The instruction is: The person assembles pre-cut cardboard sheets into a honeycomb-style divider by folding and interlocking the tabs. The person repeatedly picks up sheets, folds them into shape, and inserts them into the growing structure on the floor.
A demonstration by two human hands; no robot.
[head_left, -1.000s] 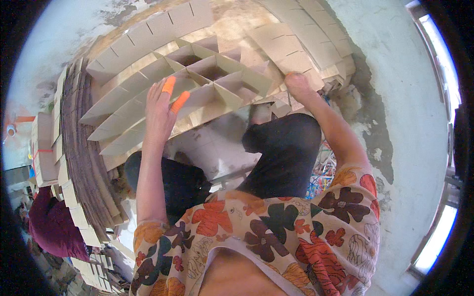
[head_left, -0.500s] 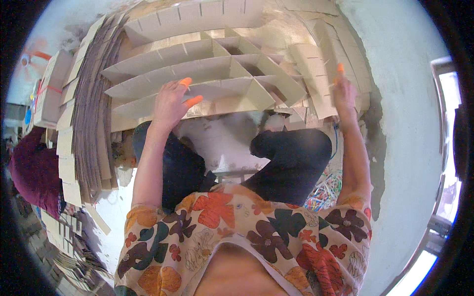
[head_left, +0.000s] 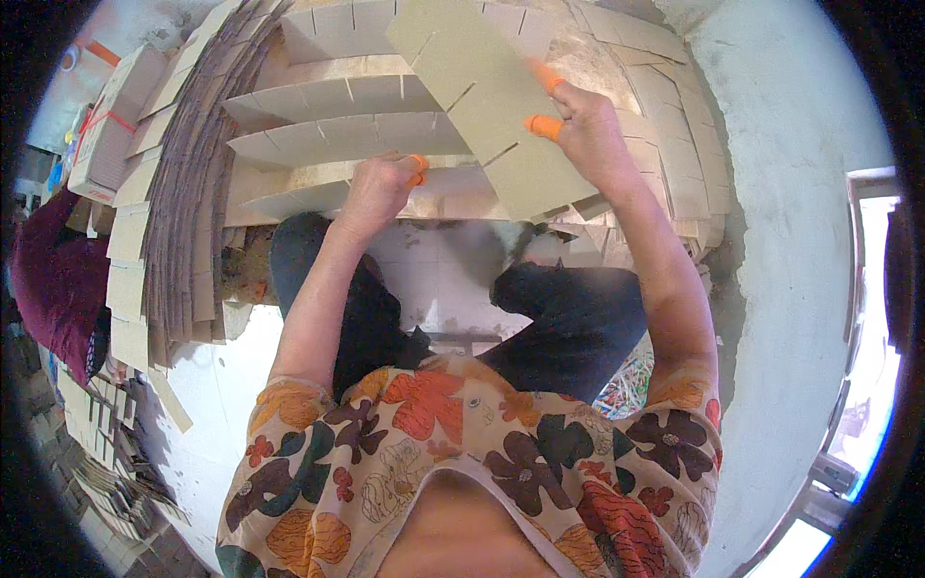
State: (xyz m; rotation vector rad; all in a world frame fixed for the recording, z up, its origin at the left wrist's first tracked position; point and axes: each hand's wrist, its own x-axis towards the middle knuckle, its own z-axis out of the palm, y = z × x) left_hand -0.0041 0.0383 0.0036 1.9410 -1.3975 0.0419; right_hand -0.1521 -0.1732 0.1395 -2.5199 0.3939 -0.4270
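Observation:
My right hand (head_left: 593, 135), with orange finger covers on thumb and forefinger, grips a flat slotted cardboard strip (head_left: 482, 106) by its right edge. This strip slants across the others, its near end close to the platform's front edge. My left hand (head_left: 383, 188) is closed, its orange-tipped fingers pinching the nearest long cardboard divider (head_left: 299, 199). Behind it, more long dividers (head_left: 337, 135) stand on edge in rows, slots facing up. The held strip hides their right ends and any cross pieces there.
Tall stacks of cardboard strips (head_left: 183, 173) stand at the left, beside a white box (head_left: 116, 125) with a red band. More slotted strips (head_left: 674, 135) lie at the right along the wall (head_left: 785, 250). A person in a maroon top (head_left: 58, 279) sits at the far left.
My right hand has picked up a cardboard strip from the right and brought it inward over the dividers. My left hand has moved right and closed on the nearest divider.

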